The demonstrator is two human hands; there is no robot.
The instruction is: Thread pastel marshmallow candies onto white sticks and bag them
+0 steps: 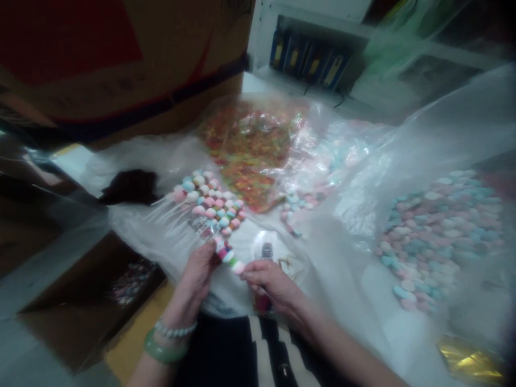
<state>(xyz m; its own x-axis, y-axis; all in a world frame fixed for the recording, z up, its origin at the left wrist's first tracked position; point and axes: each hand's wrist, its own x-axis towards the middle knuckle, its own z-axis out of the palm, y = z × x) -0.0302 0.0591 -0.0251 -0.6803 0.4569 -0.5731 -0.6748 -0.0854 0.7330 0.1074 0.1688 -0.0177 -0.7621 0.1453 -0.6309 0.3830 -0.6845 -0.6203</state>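
Note:
A short row of pink, white, green and blue candies (230,258) is held between both hands. My left hand (203,263), with a beaded bracelet and a green bangle at its wrist, has its fingers closed round the upper left end. Fingertips of my right hand (264,277) pinch the lower right end at a pale candy. Just beyond lie several finished-looking candy skewers (213,199) side by side, their white sticks pointing left. Behind them is a clear bag of orange and green candies (253,145). Blur hides finer detail.
At the right, a large plastic bag holds pastel candies (443,231). A gold wrapper (470,359) lies lower right. An open cardboard box (68,312) with skewers inside is at the lower left. A big carton (121,64) stands upper left; blue binders (308,58) fill a shelf behind.

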